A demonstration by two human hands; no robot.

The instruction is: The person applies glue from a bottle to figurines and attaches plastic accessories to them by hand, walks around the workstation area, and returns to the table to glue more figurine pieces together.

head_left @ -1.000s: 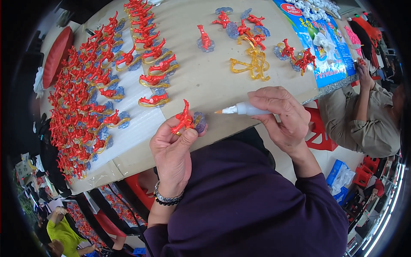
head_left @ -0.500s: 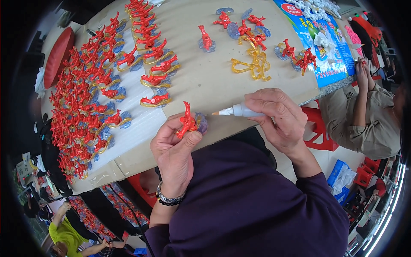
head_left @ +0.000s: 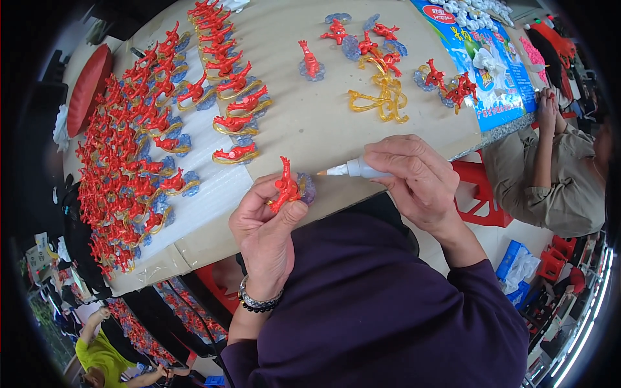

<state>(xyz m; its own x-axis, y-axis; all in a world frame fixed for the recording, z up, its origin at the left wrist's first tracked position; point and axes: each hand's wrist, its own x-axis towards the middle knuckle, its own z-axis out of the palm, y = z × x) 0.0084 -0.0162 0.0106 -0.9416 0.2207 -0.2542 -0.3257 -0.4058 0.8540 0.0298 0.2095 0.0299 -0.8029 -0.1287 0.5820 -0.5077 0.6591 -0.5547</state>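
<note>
Red figure (head_left: pixel 285 186) pinched in your left hand (head_left: pixel 266 227); right hand (head_left: pixel 416 180) grips bottle (head_left: pixel 359 168) beside figure, contact unclear; oversqueezing could drip.

A red stool (head_left: pixel 467 173) stands on pale floor (head_left: pixel 430 251), with bright strip lights (head_left: pixel 599 294) far right.

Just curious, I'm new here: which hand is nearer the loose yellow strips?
Right. The right hand, holding a bottle, is on the near side of the yellow strips; the left hand, holding a red figure, is farther, to the left.
</note>
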